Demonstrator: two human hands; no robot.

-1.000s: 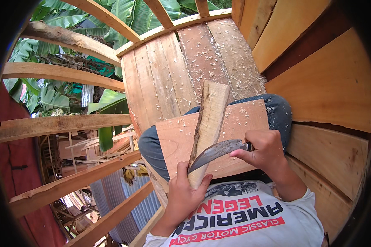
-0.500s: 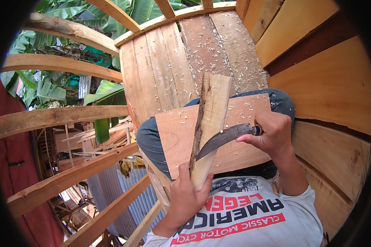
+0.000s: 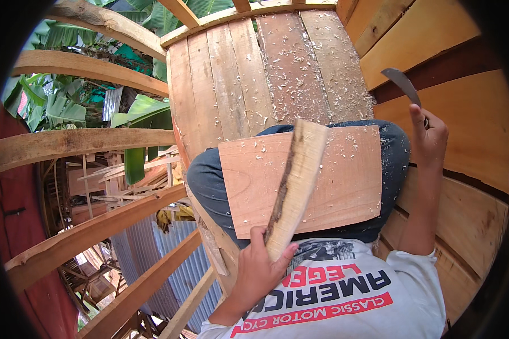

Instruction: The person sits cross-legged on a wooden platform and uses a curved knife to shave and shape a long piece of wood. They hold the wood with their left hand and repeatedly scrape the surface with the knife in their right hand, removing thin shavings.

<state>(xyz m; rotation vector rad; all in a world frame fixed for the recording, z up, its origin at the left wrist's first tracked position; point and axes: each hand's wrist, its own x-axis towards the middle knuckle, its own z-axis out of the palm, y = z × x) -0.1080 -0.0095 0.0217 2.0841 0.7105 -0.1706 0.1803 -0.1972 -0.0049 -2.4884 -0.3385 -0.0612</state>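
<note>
My left hand (image 3: 259, 270) grips the near end of a pale piece of wood (image 3: 301, 181) that has a strip of dark bark along its left side. The piece slants up and away from me over a flat reddish board (image 3: 345, 186), which lies across my crossed legs. Off to the right, my right hand (image 3: 430, 133) is closed round the handle of a curved knife (image 3: 402, 85). Its dark blade points up and to the left, well apart from the wood. Most of the handle is hidden by my fingers.
Plank flooring (image 3: 232, 85) stretches ahead, strewn with pale shavings (image 3: 300, 73). A wall of wooden boards (image 3: 435, 118) rises close on the right, near the knife. Open wooden rails (image 3: 90, 141) run along the left, with banana leaves (image 3: 144, 113) and corrugated metal sheets (image 3: 181, 254) beyond.
My right hand has lifted the knife off the wood and swung it up and right, toward the board wall. The piece of wood has turned slightly in my left hand.
</note>
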